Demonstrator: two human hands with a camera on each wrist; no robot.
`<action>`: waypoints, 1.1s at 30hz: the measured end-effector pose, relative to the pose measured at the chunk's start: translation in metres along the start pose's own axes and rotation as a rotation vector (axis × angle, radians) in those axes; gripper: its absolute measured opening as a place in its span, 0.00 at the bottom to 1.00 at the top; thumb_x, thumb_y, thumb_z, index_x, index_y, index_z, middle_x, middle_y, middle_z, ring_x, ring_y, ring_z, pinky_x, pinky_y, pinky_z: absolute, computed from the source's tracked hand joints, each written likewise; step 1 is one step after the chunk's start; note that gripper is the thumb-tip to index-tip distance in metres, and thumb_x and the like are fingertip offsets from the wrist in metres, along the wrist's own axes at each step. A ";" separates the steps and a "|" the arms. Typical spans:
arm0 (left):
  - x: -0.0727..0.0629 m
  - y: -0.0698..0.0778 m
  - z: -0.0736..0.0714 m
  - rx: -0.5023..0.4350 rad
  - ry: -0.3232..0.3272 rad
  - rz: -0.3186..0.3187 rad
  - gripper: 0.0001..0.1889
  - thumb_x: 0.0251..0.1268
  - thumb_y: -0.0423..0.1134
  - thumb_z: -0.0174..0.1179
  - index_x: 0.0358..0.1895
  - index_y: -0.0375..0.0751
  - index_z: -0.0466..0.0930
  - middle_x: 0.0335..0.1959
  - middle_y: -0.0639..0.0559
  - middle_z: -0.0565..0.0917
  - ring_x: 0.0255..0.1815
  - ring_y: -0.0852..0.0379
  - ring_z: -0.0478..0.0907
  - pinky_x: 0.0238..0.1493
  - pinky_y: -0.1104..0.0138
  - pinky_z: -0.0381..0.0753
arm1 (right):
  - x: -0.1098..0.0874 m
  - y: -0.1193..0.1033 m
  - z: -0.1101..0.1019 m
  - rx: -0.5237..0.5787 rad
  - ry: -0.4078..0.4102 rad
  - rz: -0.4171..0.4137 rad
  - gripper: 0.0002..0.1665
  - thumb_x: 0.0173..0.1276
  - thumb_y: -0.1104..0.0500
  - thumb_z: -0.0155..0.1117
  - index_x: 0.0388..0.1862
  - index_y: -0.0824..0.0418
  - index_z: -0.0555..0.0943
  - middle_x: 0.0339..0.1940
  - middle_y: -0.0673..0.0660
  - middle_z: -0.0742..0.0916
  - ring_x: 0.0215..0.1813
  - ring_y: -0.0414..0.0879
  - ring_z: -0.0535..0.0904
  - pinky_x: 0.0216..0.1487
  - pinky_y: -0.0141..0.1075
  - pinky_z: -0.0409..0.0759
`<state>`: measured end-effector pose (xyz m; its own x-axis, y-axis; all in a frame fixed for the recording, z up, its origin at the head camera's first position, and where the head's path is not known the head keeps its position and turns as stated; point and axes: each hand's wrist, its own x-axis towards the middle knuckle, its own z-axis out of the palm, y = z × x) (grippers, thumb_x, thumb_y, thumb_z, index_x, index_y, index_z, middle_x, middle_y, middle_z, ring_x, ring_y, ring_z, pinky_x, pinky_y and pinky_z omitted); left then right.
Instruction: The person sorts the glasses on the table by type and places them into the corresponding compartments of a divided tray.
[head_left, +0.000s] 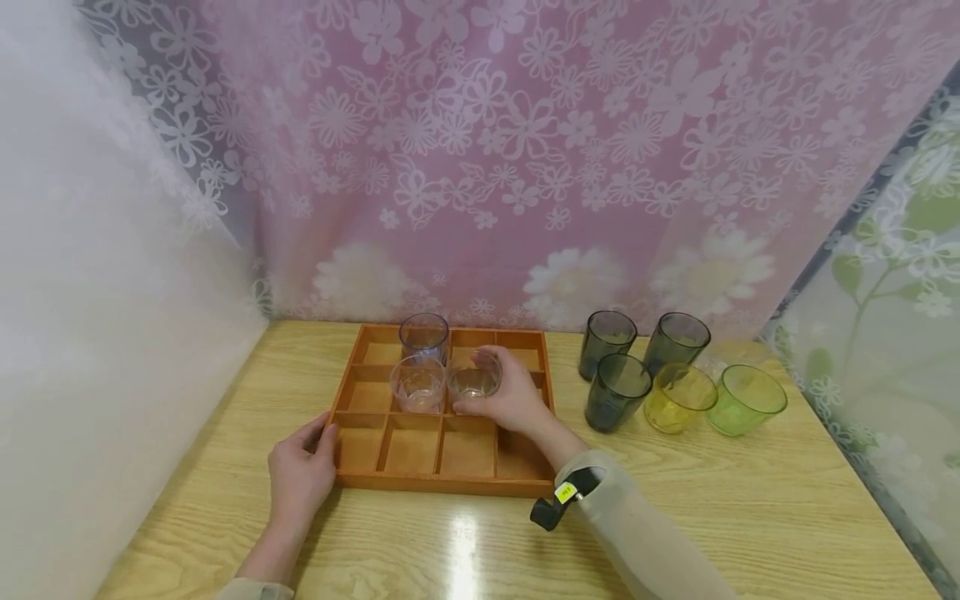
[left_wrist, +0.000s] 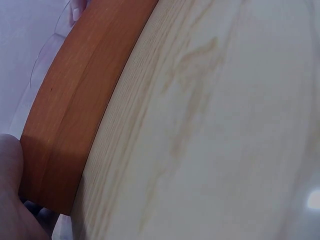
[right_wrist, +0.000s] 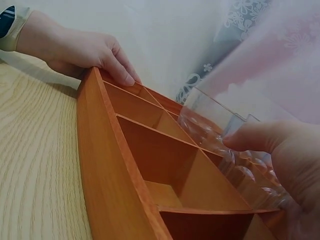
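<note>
My right hand (head_left: 510, 396) grips a clear glass (head_left: 474, 382) standing in the middle row of a wooden divided tray (head_left: 442, 483). The right wrist view shows the thumb against that glass's side. Just left of it, another clear glass (head_left: 418, 385) occupies its own compartment. Behind that one, a bluish glass (head_left: 424, 337) sits in the back row. At the tray's front left corner, my left hand (head_left: 303, 467) holds the edge, its thumb (right_wrist: 120, 72) over the rim. In the left wrist view only part of this hand shows beside the tray wall (left_wrist: 65, 115).
Right of the tray stand three dark grey glasses (head_left: 618, 393), a yellow glass (head_left: 678, 402) and a green glass (head_left: 746, 402). Something clear, partly hidden, is behind the yellow and green ones. A pink flowered curtain (head_left: 465, 167) hangs along the table's back edge.
</note>
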<state>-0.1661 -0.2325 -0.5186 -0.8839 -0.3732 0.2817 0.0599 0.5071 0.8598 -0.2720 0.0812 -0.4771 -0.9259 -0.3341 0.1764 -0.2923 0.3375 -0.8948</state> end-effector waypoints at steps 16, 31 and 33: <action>0.000 -0.003 0.001 0.025 0.004 -0.007 0.16 0.78 0.33 0.62 0.61 0.27 0.85 0.53 0.34 0.88 0.55 0.42 0.85 0.42 0.88 0.71 | -0.010 -0.010 -0.011 0.051 0.002 0.031 0.57 0.55 0.58 0.89 0.78 0.61 0.66 0.76 0.62 0.75 0.78 0.53 0.69 0.77 0.49 0.66; -0.001 -0.001 0.001 0.022 0.001 -0.023 0.16 0.78 0.32 0.63 0.61 0.27 0.85 0.54 0.33 0.88 0.57 0.40 0.84 0.43 0.90 0.69 | -0.040 -0.031 -0.053 0.108 0.044 -0.070 0.51 0.58 0.60 0.87 0.77 0.60 0.69 0.72 0.54 0.79 0.75 0.52 0.72 0.77 0.45 0.67; -0.001 0.000 0.001 0.022 0.001 -0.018 0.15 0.78 0.32 0.63 0.60 0.27 0.85 0.53 0.33 0.88 0.56 0.40 0.85 0.43 0.90 0.69 | -0.046 -0.032 -0.061 0.098 0.047 -0.101 0.50 0.59 0.61 0.86 0.77 0.60 0.69 0.73 0.55 0.79 0.75 0.53 0.72 0.77 0.45 0.67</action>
<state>-0.1661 -0.2311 -0.5190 -0.8842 -0.3833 0.2671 0.0339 0.5175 0.8550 -0.2343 0.1396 -0.4318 -0.9039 -0.3194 0.2845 -0.3618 0.2161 -0.9069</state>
